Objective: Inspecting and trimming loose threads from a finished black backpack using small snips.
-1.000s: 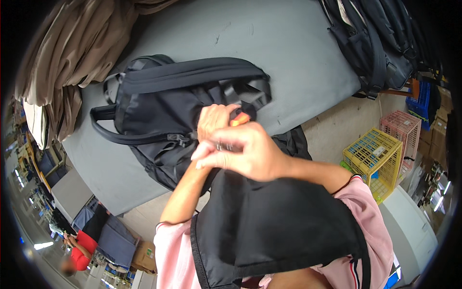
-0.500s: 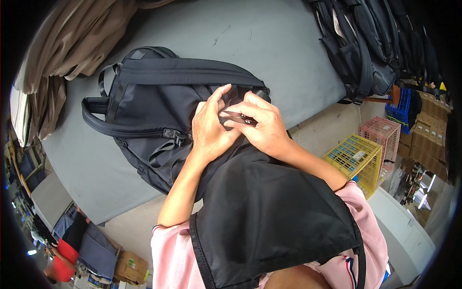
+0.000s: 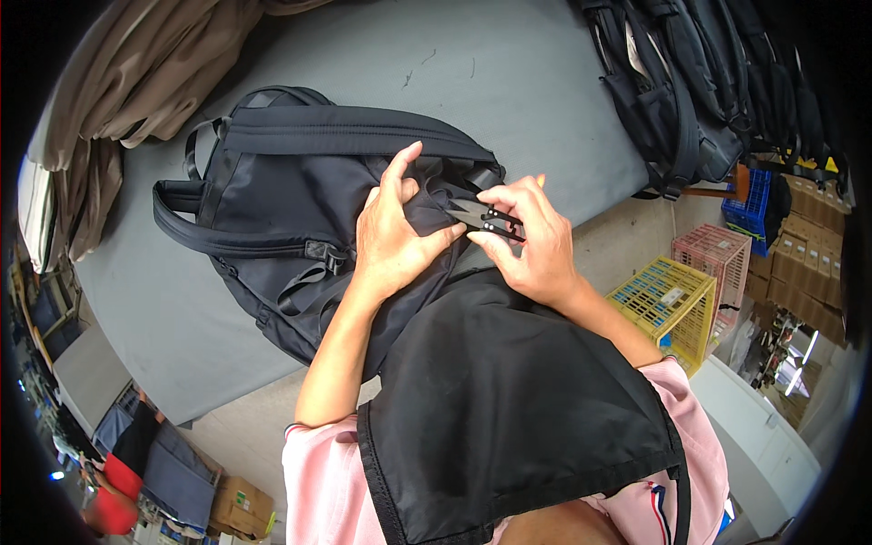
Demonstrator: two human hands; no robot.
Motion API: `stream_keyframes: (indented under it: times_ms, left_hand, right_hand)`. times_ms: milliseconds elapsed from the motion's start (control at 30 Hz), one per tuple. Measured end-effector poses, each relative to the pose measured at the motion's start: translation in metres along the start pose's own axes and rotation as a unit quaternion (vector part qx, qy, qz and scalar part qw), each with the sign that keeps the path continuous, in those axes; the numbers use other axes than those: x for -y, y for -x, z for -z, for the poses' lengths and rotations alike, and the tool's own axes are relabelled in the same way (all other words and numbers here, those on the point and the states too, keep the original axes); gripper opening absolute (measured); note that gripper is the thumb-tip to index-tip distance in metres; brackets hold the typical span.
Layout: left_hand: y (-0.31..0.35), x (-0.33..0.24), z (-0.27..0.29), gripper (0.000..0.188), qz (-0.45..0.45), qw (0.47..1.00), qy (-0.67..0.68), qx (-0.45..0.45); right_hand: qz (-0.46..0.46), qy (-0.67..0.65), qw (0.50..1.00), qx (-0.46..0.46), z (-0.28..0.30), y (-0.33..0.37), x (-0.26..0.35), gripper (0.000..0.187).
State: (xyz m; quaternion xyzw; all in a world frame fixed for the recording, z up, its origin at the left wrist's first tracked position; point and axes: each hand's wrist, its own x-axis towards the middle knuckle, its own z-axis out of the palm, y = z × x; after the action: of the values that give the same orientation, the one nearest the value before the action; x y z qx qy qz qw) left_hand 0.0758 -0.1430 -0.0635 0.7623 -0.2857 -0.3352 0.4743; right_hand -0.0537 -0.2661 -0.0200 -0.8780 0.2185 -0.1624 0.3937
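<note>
A black backpack (image 3: pixel 291 200) lies on its side on the grey tabletop, its padded strap along the far edge. Thread snips (image 3: pixel 486 218) with black handles are pinched between the thumb and fingers of my right hand (image 3: pixel 543 241). Their pale blades point left and look spread apart, over dark webbing at the bag's right end. My left hand (image 3: pixel 395 232) rests against the bag, index finger stretched away from me and thumb reaching right, close to the blades. Its other fingers are curled and partly hidden. Whatever lies at the blade tips is too small to make out.
Brown fabric pieces (image 3: pixel 163 73) are heaped at the far left of the grey table (image 3: pixel 509 82). More black backpacks (image 3: pixel 672 100) stand at the far right. Yellow (image 3: pixel 668 300) and pink crates (image 3: pixel 713 245) stand beside cartons (image 3: pixel 808 245). A person in red (image 3: pixel 118 490) is at lower left.
My right hand has shifted a little right and turned, so the snips now show with blades spread apart. My left thumb has come into view, stretched toward them.
</note>
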Motion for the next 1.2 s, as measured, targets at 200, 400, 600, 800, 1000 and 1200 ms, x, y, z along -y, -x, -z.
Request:
stream_keyframes:
  times_ms: [200,400,600,800,1000,1200]
  left_hand:
    - [-0.001,-0.002,0.000,0.097,0.013,1.000,-0.012,0.011]
    - [-0.001,-0.002,-0.001,0.099,0.014,1.000,-0.004,0.008]
    - [-0.003,-0.003,0.000,0.099,0.015,1.000,0.007,0.015]
    - [-0.002,-0.004,0.000,0.099,0.018,1.000,0.017,0.013]
    - [-0.002,-0.004,0.000,0.097,0.014,1.000,0.014,0.007]
    - [-0.002,-0.002,0.000,0.097,0.013,1.000,0.017,0.007]
  right_hand:
    - [0.118,0.088,0.989,0.008,0.004,0.001,-0.016,0.031]
    - [0.147,0.064,0.987,-0.013,0.006,0.002,-0.021,0.032]
    - [0.181,0.084,0.980,-0.008,0.001,0.001,-0.026,0.031]
    - [0.201,0.103,0.974,-0.025,-0.006,0.000,-0.023,0.033]
    - [0.218,0.152,0.963,-0.043,-0.008,0.002,-0.019,0.038]
    - [0.199,0.139,0.969,-0.052,-0.012,0.006,-0.017,0.038]
